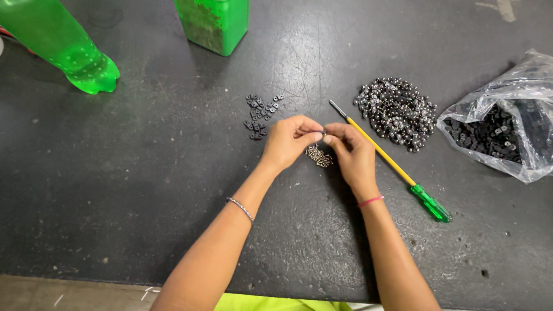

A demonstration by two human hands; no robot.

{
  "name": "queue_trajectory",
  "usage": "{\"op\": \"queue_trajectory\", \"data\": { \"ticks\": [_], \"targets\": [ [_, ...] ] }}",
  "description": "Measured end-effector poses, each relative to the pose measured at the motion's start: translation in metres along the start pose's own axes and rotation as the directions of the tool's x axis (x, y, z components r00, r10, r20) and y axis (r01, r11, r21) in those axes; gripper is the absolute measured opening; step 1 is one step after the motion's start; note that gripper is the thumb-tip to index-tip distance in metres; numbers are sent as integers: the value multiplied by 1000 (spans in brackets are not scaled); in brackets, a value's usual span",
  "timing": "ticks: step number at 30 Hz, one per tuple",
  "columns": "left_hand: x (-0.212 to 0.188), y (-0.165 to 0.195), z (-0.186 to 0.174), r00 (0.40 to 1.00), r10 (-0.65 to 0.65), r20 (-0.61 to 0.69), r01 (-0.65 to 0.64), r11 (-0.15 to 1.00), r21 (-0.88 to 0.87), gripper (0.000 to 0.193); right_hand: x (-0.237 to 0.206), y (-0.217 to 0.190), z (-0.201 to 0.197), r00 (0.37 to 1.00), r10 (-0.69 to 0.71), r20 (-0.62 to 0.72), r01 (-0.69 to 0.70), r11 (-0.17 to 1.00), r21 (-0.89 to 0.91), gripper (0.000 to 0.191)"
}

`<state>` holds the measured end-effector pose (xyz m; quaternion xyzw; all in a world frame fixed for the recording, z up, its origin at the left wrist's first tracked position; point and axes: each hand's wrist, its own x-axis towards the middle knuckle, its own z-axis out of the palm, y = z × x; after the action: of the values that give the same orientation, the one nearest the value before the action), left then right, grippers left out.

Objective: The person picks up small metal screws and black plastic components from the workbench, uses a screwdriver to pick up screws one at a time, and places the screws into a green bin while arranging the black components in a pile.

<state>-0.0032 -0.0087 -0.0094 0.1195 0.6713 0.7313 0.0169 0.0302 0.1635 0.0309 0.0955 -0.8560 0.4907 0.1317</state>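
Where the dark, scuffed desk [144, 190] runs to its far left edge, a green plastic bottle [63, 46] lies tilted, and a second green container [214, 23] stands beside it at the top edge; both well apart from the working area, likely parked out of reach on purpose. Nearer centre, a small loose group of dark square parts [261, 115] sits just beyond the left hand [286, 144], close enough to pick from without stretching. Left hand: fingers pinched narrow, thumb against forefinger, on something very small; what it is cannot be told at this size. Right hand [352, 154]: fingers likewise pinched, tips meeting those of the left, so both hands bear on the same tiny piece [322, 135], held just above the desk. Directly beneath the meeting point lies a little heap of small pale screws [319, 156], placed where either hand can drop down to it. Right of the hands, a yellow-shafted screwdriver [391, 164] with a green handle lies diagonally, untouched, handle toward the person. Beyond its tip, a larger pile of dark, shiny parts [397, 112]. Far right, an open clear plastic bag [518, 92] holds more dark parts, mouth turned toward the pile.
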Motion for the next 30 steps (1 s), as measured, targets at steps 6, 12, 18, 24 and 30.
{"op": "queue_trajectory", "data": {
  "ticks": [6, 12, 18, 24, 30],
  "targets": [
    [6, 4, -8, 996, -41, -73, 20, 961, -274, 14, 1, -1, -7, 972, -169, 161, 202, 955, -217, 21],
    [6, 13, -13, 988, -145, -45, 123, 939, -322, 15, 4, -2, -4, 937, -276, 214, 328, 906, -267, 20],
    [5, 12, -11, 994, -112, 0, 108, 955, -275, 23, 6, -11, -4, 916, -321, 239, 385, 871, -305, 23],
    [5, 9, -12, 991, -132, -2, 125, 940, -317, 23, 2, -13, -4, 919, -313, 240, 374, 886, -274, 20],
    [4, 7, -11, 986, -164, -9, 154, 945, -287, 25, 2, -2, 2, 941, -288, 181, 328, 908, -260, 12]
  ]
}}
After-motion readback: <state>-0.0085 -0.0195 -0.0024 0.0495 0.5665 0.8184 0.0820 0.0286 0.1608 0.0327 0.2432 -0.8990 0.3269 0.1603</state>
